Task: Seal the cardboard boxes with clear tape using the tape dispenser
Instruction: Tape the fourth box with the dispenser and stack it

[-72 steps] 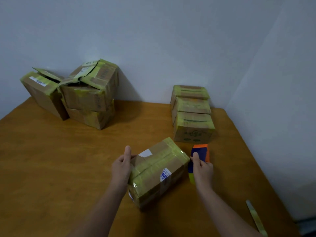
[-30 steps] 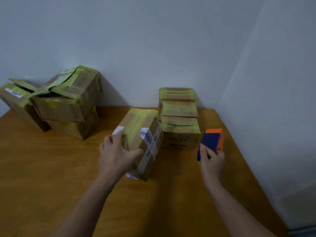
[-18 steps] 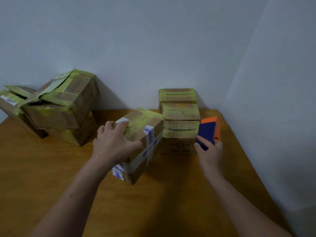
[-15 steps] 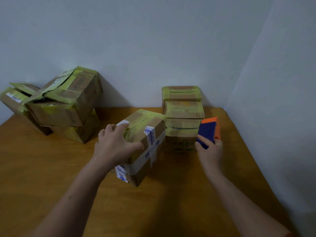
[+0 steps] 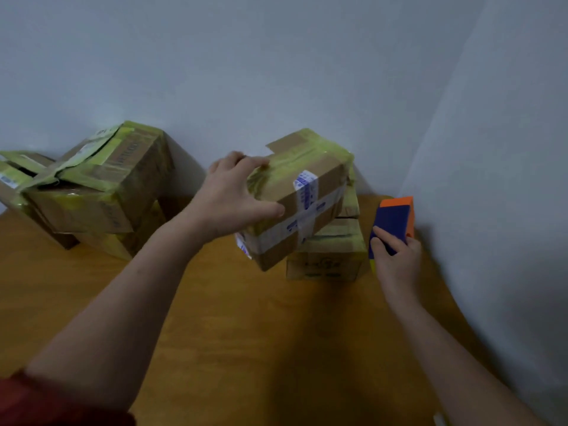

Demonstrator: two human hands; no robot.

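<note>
My left hand [image 5: 236, 195] grips a taped cardboard box [image 5: 302, 195] by its left end and holds it tilted in the air, above the row of sealed boxes [image 5: 327, 258] at the back right of the wooden table [image 5: 261, 333]. The held box hides most of that row. My right hand [image 5: 396, 259] holds the blue and orange tape dispenser [image 5: 395, 222] upright on the table, just right of the row and close to the right wall.
A loose pile of taped boxes [image 5: 92, 186], some with flaps lifted, leans against the back wall at the left. Grey walls close the table at the back and right. A red sleeve [image 5: 46, 404] shows at the lower left.
My left hand has lifted the box off the table and carried it back and to the right, over the row of boxes. My right hand moved the dispenser back along the right edge.
</note>
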